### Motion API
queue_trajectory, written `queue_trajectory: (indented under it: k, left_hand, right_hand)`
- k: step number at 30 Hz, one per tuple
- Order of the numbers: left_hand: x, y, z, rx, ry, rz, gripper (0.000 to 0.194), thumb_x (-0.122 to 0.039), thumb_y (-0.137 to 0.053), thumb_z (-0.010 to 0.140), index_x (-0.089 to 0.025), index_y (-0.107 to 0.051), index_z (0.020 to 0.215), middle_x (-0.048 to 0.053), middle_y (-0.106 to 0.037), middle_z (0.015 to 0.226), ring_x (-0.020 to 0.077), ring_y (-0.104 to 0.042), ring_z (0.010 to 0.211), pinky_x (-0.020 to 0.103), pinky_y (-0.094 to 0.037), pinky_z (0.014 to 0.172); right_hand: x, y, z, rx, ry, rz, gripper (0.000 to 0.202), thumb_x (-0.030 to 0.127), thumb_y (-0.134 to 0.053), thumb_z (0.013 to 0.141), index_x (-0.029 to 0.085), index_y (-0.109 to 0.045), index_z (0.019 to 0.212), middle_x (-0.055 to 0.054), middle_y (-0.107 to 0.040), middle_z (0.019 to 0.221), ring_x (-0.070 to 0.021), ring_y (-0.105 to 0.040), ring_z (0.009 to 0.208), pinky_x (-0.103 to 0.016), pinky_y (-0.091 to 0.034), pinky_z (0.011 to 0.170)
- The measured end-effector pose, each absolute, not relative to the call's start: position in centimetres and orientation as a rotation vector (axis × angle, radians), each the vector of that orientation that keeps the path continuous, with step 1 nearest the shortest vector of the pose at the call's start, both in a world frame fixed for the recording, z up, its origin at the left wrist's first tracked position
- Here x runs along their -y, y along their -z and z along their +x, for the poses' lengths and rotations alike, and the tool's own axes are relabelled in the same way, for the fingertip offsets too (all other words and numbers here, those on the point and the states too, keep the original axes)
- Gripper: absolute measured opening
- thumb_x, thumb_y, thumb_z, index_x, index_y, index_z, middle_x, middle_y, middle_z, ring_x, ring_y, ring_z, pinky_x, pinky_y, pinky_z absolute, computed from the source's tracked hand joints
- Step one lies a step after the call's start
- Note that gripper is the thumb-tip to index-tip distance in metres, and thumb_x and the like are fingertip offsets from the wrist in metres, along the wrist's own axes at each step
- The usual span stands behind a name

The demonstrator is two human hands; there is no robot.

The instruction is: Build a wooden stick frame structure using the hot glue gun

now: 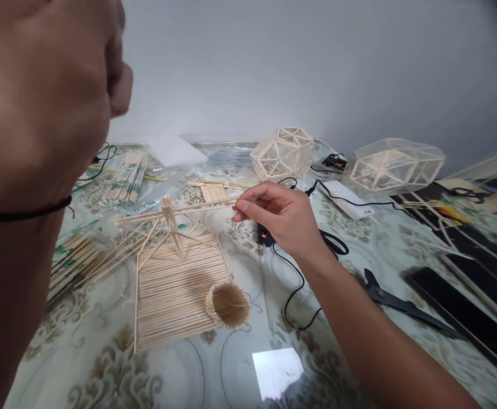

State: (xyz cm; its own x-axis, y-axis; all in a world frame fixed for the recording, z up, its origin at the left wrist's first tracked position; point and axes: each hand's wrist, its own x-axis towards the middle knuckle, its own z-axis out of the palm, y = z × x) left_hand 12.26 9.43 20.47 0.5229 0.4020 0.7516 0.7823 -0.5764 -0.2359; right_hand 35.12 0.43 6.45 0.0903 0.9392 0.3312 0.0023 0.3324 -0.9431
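Close to the camera at upper left is my left hand (44,96), with a dark cord round the wrist. Its visible fingers are curled in, and what they may hold is hidden. My right hand (280,216) pinches the right end of thin wooden sticks (205,207), which stretch left past the top of a short stick post (172,230). Slanting sticks brace the post at the back of a flat platform of wooden sticks (167,307). On the platform's front right corner is a round cup made of sticks (230,305), its opening facing me.
Bundles of sticks (75,258) lie at left. Two faceted stick frames (282,154) (395,165) stand at the back. Black scissors (405,307), a white power bank-like block (346,200) and a black cable (288,307) lie to the right on the patterned tabletop (180,375).
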Motion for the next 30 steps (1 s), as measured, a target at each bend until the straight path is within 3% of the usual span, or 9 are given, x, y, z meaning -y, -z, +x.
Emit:
queue_trajectory:
  k: [2, 4, 6, 8, 11, 16, 20, 25, 30]
  left_hand:
    - [-8.6, -20.3, 12.2, 1.14, 1.309, -2.51, 0.048, -0.055, -0.043, 0.1, -0.025, -0.034, 0.063, -0.003, -0.03, 0.057, 0.0112, -0.043, 0.058, 0.027, -0.034, 0.048]
    - [-7.8, -19.9, 12.5, 1.278, 1.169, -2.699, 0.046, -0.047, -0.049, 0.1, -0.023, -0.054, 0.062, -0.003, -0.049, 0.057, 0.0106, -0.048, 0.058, 0.029, -0.04, 0.054]
    - [-7.4, -19.2, 13.0, 1.209, 0.929, -2.987, 0.021, -0.039, -0.063, 0.095, -0.024, -0.077, 0.092, -0.003, -0.073, 0.076, 0.0128, -0.063, 0.066, 0.029, -0.048, 0.064]
    - [-7.4, -18.2, 13.7, 1.053, 0.746, -3.128, 0.034, -0.036, -0.068, 0.089, -0.026, -0.077, 0.121, 0.0, -0.083, 0.102, 0.0176, -0.074, 0.081, 0.031, -0.053, 0.075]
    - [-7.5, -16.6, 14.4, 0.936, 0.422, -3.146, 0.029, -0.044, -0.068, 0.09, -0.026, -0.081, 0.109, 0.002, -0.085, 0.1, 0.0227, -0.077, 0.09, 0.032, -0.05, 0.078]
    - [-7.0, -15.4, 15.2, 1.023, 0.265, -3.092, 0.023, -0.04, -0.063, 0.092, -0.026, -0.081, 0.091, 0.0, -0.083, 0.085, 0.021, -0.074, 0.081, 0.032, -0.046, 0.076]
    - [-6.7, -15.4, 15.5, 1.061, 0.258, -3.118, 0.025, -0.039, -0.059, 0.092, -0.025, -0.079, 0.087, 0.0, -0.081, 0.081, 0.0199, -0.073, 0.078, 0.031, -0.045, 0.072]
    - [-6.9, -15.4, 15.3, 1.025, 0.234, -3.097, 0.023, -0.04, -0.061, 0.089, -0.026, -0.079, 0.085, -0.001, -0.08, 0.078, 0.0189, -0.071, 0.073, 0.03, -0.043, 0.069]
    - [-7.3, -15.4, 14.8, 0.977, 0.26, -3.089, 0.025, -0.041, -0.06, 0.09, -0.026, -0.079, 0.083, -0.002, -0.078, 0.075, 0.0161, -0.066, 0.067, 0.03, -0.039, 0.068]
  right_hand:
    - [-0.4, -6.5, 35.0, 1.269, -0.907, -0.979, 0.013, 0.027, -0.088, 0.082, 0.02, -0.077, 0.083, 0.001, -0.077, 0.076, -0.0137, -0.078, 0.067, -0.026, -0.066, 0.068]
    - [-0.4, -6.5, 34.9, 1.26, -0.914, -0.975, 0.014, 0.028, -0.089, 0.081, 0.02, -0.078, 0.083, 0.001, -0.078, 0.076, -0.0139, -0.078, 0.067, -0.026, -0.066, 0.068]
    - [-0.4, -6.6, 34.9, 1.25, -0.923, -0.97, 0.017, 0.031, -0.09, 0.081, 0.02, -0.078, 0.084, 0.001, -0.078, 0.077, -0.0143, -0.078, 0.067, -0.027, -0.067, 0.069]
    - [-0.3, -6.6, 34.9, 1.242, -0.933, -0.963, 0.019, 0.032, -0.091, 0.08, 0.02, -0.077, 0.084, 0.001, -0.078, 0.076, -0.0144, -0.077, 0.067, -0.028, -0.067, 0.069]
    - [-0.3, -6.6, 35.0, 1.243, -0.941, -0.975, 0.019, 0.033, -0.091, 0.081, 0.02, -0.077, 0.084, 0.001, -0.078, 0.076, -0.0143, -0.078, 0.068, -0.028, -0.067, 0.07]
    - [0.1, -6.9, 35.0, 1.264, -0.913, -1.003, 0.021, 0.04, -0.087, 0.085, 0.021, -0.079, 0.088, 0.0, -0.079, 0.076, -0.0162, -0.078, 0.071, -0.032, -0.068, 0.074]
    - [0.8, -7.3, 36.1, 1.316, -0.639, -1.178, 0.022, 0.043, -0.075, 0.095, 0.022, -0.077, 0.09, -0.002, -0.081, 0.085, -0.0171, -0.077, 0.073, -0.033, -0.065, 0.074]
    - [1.4, -5.9, 40.8, 1.684, -0.275, -1.729, 0.037, 0.043, -0.057, 0.104, 0.022, -0.07, 0.077, -0.006, -0.076, 0.077, -0.0224, -0.073, 0.075, -0.038, -0.056, 0.076]
    - [2.5, -2.2, 45.1, 1.961, -0.301, -2.085, 0.013, 0.024, -0.067, 0.091, 0.018, -0.075, 0.099, -0.014, -0.079, 0.107, -0.0305, -0.074, 0.101, -0.042, -0.055, 0.092]
